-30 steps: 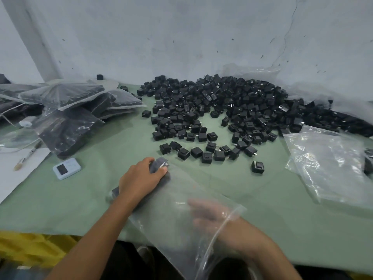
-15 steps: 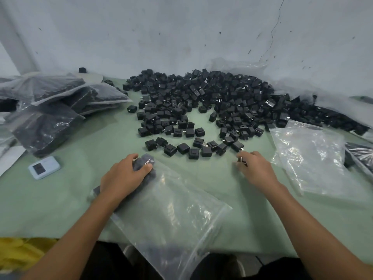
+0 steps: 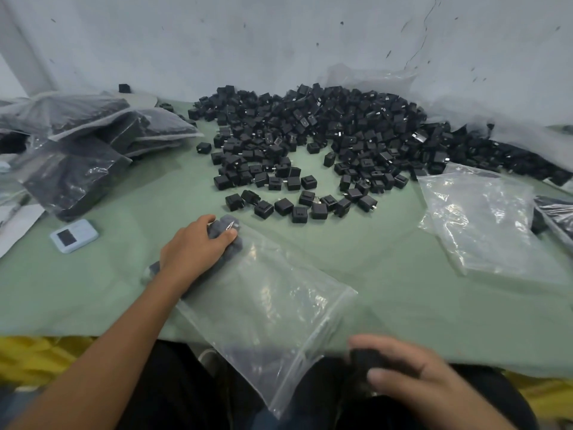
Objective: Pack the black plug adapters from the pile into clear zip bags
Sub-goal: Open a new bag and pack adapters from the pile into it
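Curling its fingers and thumb round a single black adapter [image 3: 369, 359], the right grip [image 3: 414, 372] hovers at the near edge of the tabletop [image 3: 403, 293], just beside the open end of the clear zip bag [image 3: 273, 308]. The adapter sits between thumb and fingertips, blurred, so its prongs cannot be made out.

The left grip [image 3: 194, 250] lies on the far corner of the same bag, fingers bent over a small cluster of bagged adapters [image 3: 228, 225] and pressing them through the plastic against the green cover. The bag runs diagonally from that corner toward the person, its near end hanging off the tabletop edge over the lap.

Beyond the left grip, a loose row of adapters leads up into the main pile [image 3: 310, 141], which spreads wide against the pale wall [image 3: 279, 41] (a few strays sit apart at its left side).

To the right, well apart from the working bag, lies a stack of empty clear bags [image 3: 483, 225]. To the left, several filled bags [image 3: 93, 131] lie heaped and overlapping, dark with adapters. Near them, a small pale blue device [image 3: 74, 235] with a dark screen rests flat. Yellow material [image 3: 31, 358] shows below the tabletop edge.
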A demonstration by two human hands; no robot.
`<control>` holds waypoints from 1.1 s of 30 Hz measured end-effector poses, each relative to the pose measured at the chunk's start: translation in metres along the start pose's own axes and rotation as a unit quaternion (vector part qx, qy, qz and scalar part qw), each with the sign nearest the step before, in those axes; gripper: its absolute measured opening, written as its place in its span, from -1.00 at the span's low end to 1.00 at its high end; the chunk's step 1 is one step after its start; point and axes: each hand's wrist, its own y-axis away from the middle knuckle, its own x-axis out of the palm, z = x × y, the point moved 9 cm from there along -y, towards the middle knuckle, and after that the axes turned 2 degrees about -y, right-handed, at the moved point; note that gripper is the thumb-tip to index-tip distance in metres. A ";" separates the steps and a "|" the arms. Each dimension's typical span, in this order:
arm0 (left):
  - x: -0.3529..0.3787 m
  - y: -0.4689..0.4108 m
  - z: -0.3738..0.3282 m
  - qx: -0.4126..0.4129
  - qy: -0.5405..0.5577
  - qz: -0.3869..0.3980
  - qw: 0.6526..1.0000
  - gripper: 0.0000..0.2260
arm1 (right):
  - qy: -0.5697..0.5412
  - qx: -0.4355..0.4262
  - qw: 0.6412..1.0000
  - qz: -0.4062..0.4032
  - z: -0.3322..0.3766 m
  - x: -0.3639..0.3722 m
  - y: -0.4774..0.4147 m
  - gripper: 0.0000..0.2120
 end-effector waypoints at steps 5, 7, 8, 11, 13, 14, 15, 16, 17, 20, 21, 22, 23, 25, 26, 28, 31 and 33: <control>0.000 0.002 0.000 -0.003 0.000 0.006 1.000 -0.39 | -0.122 0.068 0.990 -0.019 -0.020 0.058 -0.042 -0.66; -0.001 0.001 -0.001 0.000 0.001 0.007 1.000 -0.40 | -0.191 0.062 0.977 -0.064 -0.021 0.067 -0.069 -0.66; 0.000 0.001 -0.001 0.002 0.002 0.006 1.000 -0.41 | -0.235 0.057 0.967 -0.075 -0.020 0.071 -0.082 -0.66; 0.000 0.001 0.000 0.004 0.006 0.006 1.000 -0.41 | -0.367 0.044 0.927 -0.065 -0.013 0.085 -0.117 -0.60; -0.001 0.002 0.000 0.003 0.008 0.005 1.000 -0.40 | -0.444 0.037 0.894 -0.049 -0.007 0.098 -0.142 -0.59; -0.001 0.002 0.000 0.003 0.009 0.005 1.000 -0.40 | -0.464 0.037 0.884 -0.049 -0.004 0.104 -0.154 -0.61; -0.001 0.002 0.000 0.004 0.010 0.003 1.000 -0.40 | -0.469 0.036 0.881 -0.052 -0.002 0.108 -0.166 -0.64; -0.001 0.002 -0.001 0.008 0.009 0.001 1.000 -0.41 | -0.454 0.026 0.889 -0.050 0.002 0.112 -0.175 -0.69; -0.001 0.001 -0.001 0.009 0.008 0.000 1.000 -0.41 | -0.418 0.015 0.907 -0.048 0.007 0.115 -0.184 -0.77; 0.000 0.000 0.000 0.003 0.010 0.003 1.000 -0.39 | -0.355 -0.033 0.931 -0.070 0.022 0.112 -0.199 -0.80; 0.000 -0.001 0.001 0.000 0.010 0.005 1.000 -0.38 | -0.355 -0.049 0.929 -0.090 0.023 0.110 -0.203 -0.78; 0.001 -0.001 0.001 -0.002 0.010 0.005 1.000 -0.37 | -0.305 -0.062 0.941 -0.128 0.022 0.105 -0.205 -0.77; 0.001 -0.002 0.002 -0.004 0.010 0.004 1.000 -0.37 | -0.225 -0.069 0.955 -0.178 0.020 0.100 -0.206 -0.80; 0.001 -0.002 0.003 -0.004 0.013 0.003 1.000 -0.36 | -0.067 -0.096 0.958 -0.261 0.021 0.093 -0.200 -0.85; 0.001 -0.002 0.003 -0.003 0.015 0.002 1.000 -0.36 | -0.013 -0.110 0.953 -0.281 0.022 0.092 -0.198 -0.87; 0.001 -0.001 0.002 0.001 0.016 -0.002 1.000 -0.37 | 0.045 -0.100 0.950 -0.294 0.020 0.096 -0.200 -0.92; 0.000 0.000 0.002 0.004 0.019 -0.004 1.000 -0.38 | 0.082 -0.075 0.940 -0.322 0.016 0.099 -0.201 -0.92; 0.000 0.001 0.002 0.002 0.020 -0.001 1.000 -0.38 | 0.056 -0.086 0.936 -0.336 0.016 0.100 -0.201 -0.91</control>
